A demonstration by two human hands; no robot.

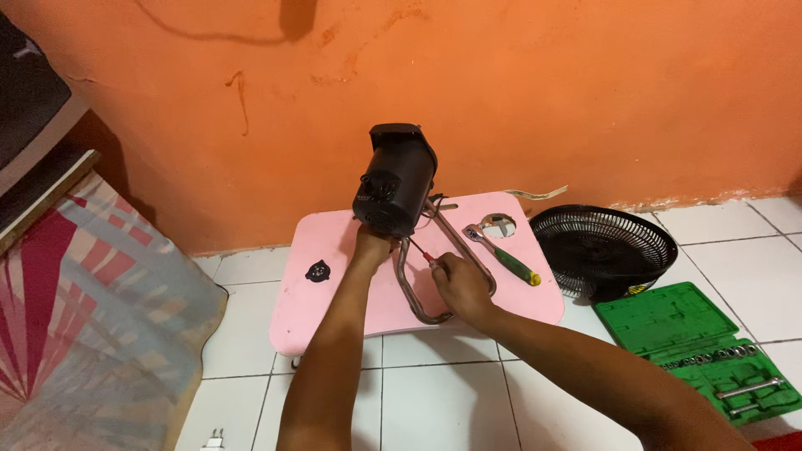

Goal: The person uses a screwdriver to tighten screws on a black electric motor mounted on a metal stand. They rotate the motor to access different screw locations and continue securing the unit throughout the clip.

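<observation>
Black fan motor housing [395, 179] is gripped from below by left hand [372, 245]; red-handled screwdriver [420, 253], pinched in right hand [459, 284], is angled up-left toward its underside.

A black fan grille [603, 248] leans by the orange wall [585, 100], beside an open green socket set case [702, 342] on the white tiled floor [443, 401]. A striped mattress [92, 317] lies left; what may be a small white plug [215, 438] sits near it.
</observation>
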